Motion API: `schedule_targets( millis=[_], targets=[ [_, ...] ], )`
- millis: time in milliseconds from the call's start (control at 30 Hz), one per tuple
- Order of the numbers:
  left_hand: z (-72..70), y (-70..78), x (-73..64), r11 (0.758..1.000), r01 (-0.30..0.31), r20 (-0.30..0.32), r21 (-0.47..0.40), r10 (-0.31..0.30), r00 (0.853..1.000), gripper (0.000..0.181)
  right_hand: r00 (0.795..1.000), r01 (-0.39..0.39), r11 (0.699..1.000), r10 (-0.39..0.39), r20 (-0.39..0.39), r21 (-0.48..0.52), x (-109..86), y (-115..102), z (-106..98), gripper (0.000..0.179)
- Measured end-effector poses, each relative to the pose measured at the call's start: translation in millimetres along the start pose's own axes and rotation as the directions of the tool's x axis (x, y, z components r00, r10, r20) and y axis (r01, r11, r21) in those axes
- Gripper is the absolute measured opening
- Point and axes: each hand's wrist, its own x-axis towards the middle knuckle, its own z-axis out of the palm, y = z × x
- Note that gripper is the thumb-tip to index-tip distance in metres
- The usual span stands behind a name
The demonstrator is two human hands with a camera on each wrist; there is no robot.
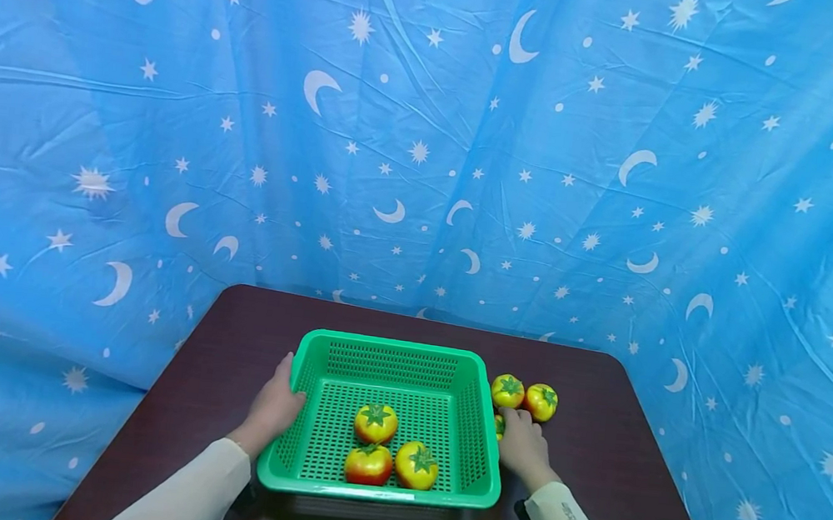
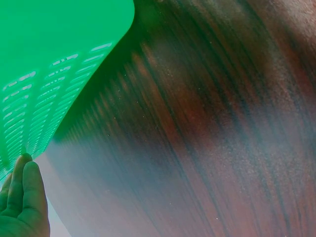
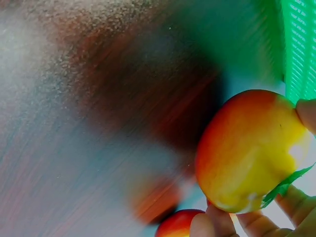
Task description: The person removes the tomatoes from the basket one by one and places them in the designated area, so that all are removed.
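A: Any trouble to look out for?

B: Maybe a slip. A round, smooth tomato (image 3: pixel 247 153) in the right grip (image 1: pixel 523 448), so easy to drop from a loose pinch. Then perhaps a roll across the dark surface (image 1: pixel 606 479).

A: Any other worry?

B: Maybe a bump against the right wall of the green basket (image 1: pixel 477 433), from too low a lift. Or a knock to the two loose tomatoes (image 1: pixel 541 402) just past those fingers, from a careless swing. (Silly round things, so quick to run off!)

A: And the left grip (image 1: pixel 276 405)?

B: Pinching the basket's left rim, thumb over the top and fingers along the outside. From a hard tug there, perhaps a slide of the whole basket, with a tumble for the three tomatoes inside (image 1: pixel 368 466).

A: Now, the tomato and the right grip?

B: Right between thumb and fingertips. Pinched from two sides, with the green leaf (image 3: pixel 284 188) close to the fingers. Not in the basket, but outside, just beside the right wall.

A: Touching that wall?

B: Cannot tell, with the grip partly in the way.
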Motion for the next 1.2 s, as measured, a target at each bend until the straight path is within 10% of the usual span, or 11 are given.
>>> schedule_targets(
  millis=[1200],
  targets=[
    [0.6, -0.8, 1.0, 1.0, 0.001, 0.003, 0.011, -0.001, 1.0, 0.076, 0.998, 0.043, 0.999, -0.043, -0.041, 0.01, 7.5, 2.5, 2.8, 0.055]
  ],
)
